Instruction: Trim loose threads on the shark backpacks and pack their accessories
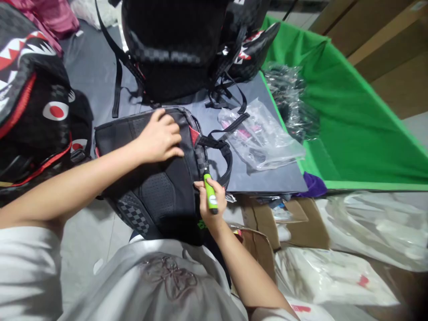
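Observation:
A black backpack [157,191] with checkered trim lies back-side up on the grey table [264,174] in front of me. My left hand [160,136] rests on its upper part, fingers curled and pressing down on the fabric. My right hand [210,203] is closed around a green tool with a black tip [210,191], which touches the backpack's right edge just below the top handle [217,149].
More black backpacks with shark-mouth prints sit at the left [33,102] and at the back [187,49]. A clear plastic bag [261,138] lies right of the handle. A green fabric bin [344,120] stands right. Cardboard boxes [287,223] and plastic bags [351,263] lie below.

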### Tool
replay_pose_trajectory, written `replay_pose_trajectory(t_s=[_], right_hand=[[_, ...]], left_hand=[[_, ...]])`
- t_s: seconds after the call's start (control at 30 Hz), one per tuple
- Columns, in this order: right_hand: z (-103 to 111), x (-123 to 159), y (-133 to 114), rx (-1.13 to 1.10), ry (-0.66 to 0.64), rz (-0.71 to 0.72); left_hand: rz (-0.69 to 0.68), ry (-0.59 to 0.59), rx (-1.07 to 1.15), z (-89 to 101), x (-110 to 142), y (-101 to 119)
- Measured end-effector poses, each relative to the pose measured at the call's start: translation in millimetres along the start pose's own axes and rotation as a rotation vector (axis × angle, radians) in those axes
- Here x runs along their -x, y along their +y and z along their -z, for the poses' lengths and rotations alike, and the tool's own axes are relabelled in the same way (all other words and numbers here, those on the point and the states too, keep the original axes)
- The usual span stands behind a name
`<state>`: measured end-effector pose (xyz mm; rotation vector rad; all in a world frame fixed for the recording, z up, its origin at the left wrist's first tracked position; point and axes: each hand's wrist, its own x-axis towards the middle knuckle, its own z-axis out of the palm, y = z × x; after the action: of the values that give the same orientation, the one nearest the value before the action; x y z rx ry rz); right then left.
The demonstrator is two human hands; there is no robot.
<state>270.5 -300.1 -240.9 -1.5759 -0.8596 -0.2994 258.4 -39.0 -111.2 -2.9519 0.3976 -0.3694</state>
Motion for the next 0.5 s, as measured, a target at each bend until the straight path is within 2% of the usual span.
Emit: replay_pose_trajectory(t_s=[0.1, 0.2, 0.33, 0.5], right_hand=[[-3, -13, -18, -0.196, 0.017, -0.272], [-10, -28, -30, -0.262, 0.051, -0.484], [-13, -42, -39, -0.2, 0.112, -0.528], [-10, -52, -48, -0.186, 0.027, -0.58]], left_hand=[[-0.047, -0.018, 0.038, -2.0, 6, 29], [0.021, 0.007, 0.09, -5.7, 10, 47], [-0.006, 0.041, 0.149, -9.2, 19, 52], [-0.08, 0.127, 0.181, -10.6, 34, 58]])
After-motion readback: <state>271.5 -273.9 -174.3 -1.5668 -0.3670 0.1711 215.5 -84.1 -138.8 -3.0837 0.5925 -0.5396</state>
